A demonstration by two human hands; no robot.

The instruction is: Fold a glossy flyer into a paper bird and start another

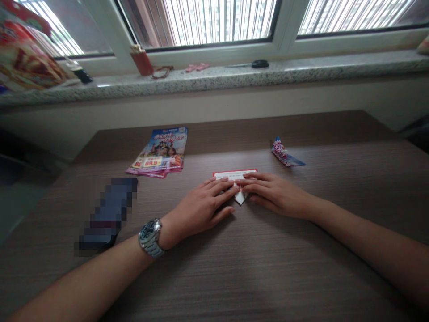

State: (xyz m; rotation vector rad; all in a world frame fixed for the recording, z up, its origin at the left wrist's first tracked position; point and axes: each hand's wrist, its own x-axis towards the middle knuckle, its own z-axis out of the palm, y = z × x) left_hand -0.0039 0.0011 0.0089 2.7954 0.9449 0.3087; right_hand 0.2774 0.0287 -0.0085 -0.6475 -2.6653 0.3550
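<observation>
A small folded paper (240,197) lies flat on the brown table (234,268), its pointed end toward me and its straight, red-edged side facing the window. My left hand (204,203), with a metal watch at the wrist, rests on its left part with fingers spread. From the right, my right hand (276,192) lies over the other side, fingers stretched out flat. The fingertips of both hands come close together over the middle and hide much of the paper.
A stack of flyers (162,150) lies at the back left, a blurred-out phone (110,212) nearer on the left. A folded colourful paper piece (284,154) sits at the back right. The stone sill (301,71) bears scissors (259,64) and a red case (142,61).
</observation>
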